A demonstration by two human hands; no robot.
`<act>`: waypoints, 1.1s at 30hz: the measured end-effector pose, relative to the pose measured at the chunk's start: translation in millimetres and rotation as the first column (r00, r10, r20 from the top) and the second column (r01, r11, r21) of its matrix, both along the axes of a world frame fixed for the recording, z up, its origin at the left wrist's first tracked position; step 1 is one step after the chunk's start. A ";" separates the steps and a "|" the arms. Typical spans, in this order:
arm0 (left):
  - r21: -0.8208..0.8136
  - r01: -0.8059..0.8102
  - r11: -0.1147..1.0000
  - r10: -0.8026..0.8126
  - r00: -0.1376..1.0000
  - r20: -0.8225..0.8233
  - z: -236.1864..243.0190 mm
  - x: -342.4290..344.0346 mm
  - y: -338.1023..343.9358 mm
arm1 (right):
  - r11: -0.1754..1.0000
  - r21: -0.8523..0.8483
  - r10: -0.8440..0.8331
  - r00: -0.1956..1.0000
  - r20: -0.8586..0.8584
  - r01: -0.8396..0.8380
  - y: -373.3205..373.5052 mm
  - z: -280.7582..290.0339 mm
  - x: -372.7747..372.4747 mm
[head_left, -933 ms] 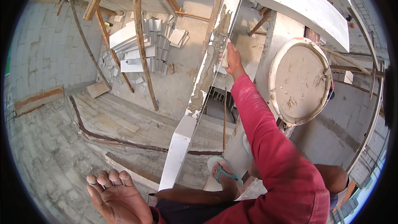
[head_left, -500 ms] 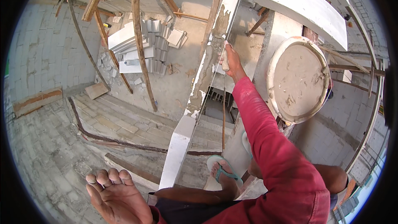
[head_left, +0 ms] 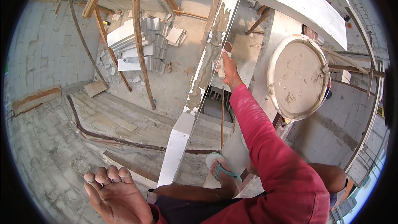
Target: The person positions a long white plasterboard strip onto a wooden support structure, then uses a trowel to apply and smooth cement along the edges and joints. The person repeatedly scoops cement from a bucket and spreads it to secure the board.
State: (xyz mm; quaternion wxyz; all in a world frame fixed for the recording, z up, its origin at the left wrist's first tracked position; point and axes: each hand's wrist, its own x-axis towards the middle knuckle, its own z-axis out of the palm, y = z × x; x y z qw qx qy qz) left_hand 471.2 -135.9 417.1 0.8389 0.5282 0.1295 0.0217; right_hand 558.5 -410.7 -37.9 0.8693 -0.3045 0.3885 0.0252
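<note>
My right hand (head_left: 229,71) is closed round the mortar-crusted handle of a trowel (head_left: 222,74), at the right edge of a narrow wall top. Most of the trowel's blade is hidden or hard to make out. Grey mortar (head_left: 210,58) lies in an uneven strip along the white blocks there. A taut string (head_left: 210,84) runs along the wall's right edge. Nearer me, a white block (head_left: 177,141) has a bare top. My left hand (head_left: 120,195) is at the lower left, palm up, fingers loosely bent and apart, holding nothing.
Right of the wall stands a round bucket (head_left: 270,81) full of wet mortar. Long white blocks (head_left: 298,10) lie beyond it. Wooden poles (head_left: 139,37) rise at the left, near stacked white blocks (head_left: 124,37) far below. My sandalled foot (head_left: 226,172) rests on a ledge.
My right hand has moved slightly nearer along the wall and its wrist has turned with the trowel. My left hand stays open in nearly the same place.
</note>
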 end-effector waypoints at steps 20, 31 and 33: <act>-0.042 0.006 0.999 -0.007 1.000 -0.006 3.6 -3.7 -6.4 | 0.999 0.025 -0.020 1.000 0.001 0.020 12.9 11.8 -25.7; -0.057 0.068 0.996 -0.068 0.998 0.015 3.6 -3.1 -10.7 | 0.989 0.045 0.140 0.990 0.004 -0.140 27.2 9.5 -47.6; -0.061 0.075 0.995 -0.075 0.997 0.012 2.9 -3.2 -10.9 | 0.983 0.051 0.179 0.983 -0.032 -0.177 31.3 11.5 -53.5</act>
